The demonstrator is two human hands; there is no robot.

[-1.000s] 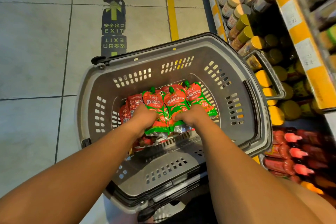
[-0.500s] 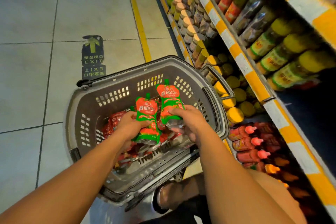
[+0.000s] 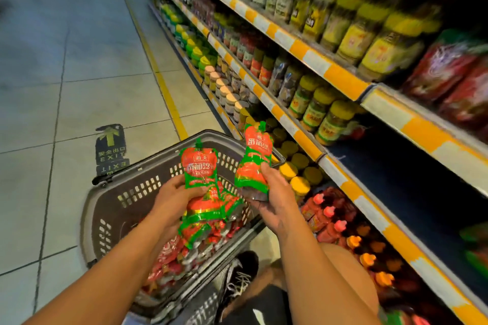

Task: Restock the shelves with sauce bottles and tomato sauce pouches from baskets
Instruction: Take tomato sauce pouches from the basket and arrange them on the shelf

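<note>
A green-arrow exit sticker (image 3: 111, 149) sits on the tiled floor (image 3: 79, 66) beside a yellow line (image 3: 161, 79).

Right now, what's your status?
Left hand gripping pouches; right hand gripping one pouch. Above basket. Nothing blocking the shelf.

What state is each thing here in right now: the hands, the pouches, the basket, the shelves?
Left hand: holds a bunch of tomato pouches, lifted above the basket.
Right hand: holds an upright tomato pouch, raised toward the shelves.
Basket: on the floor, open, more pouches inside.
Middle shelf: bare dark stretch, unstocked.
Yellow-lidded jars: standing, lids on.
</note>
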